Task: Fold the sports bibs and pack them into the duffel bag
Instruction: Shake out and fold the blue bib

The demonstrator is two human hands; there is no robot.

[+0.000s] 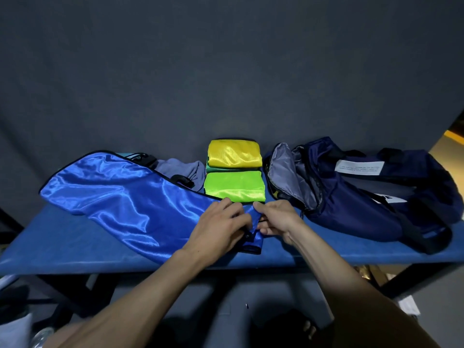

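A shiny blue bib (118,194) with black trim lies stretched across the left half of the blue table (62,249). Its near right end is bunched between my hands. My left hand (221,227) grips that end from the left, and my right hand (278,218) pinches it from the right. Behind my hands lie a folded lime-green bib (234,184) and a folded yellow bib (234,153), with a green one partly hidden between them. The navy duffel bag (364,194) lies on the right, its mouth open toward the bibs, grey lining showing.
A grey-blue cloth (185,169) and black straps lie behind the blue bib. A dark backdrop hangs right behind the table. The duffel's shoulder strap (424,237) loops near the table's front right edge. Boxes and clutter sit on the floor under the table.
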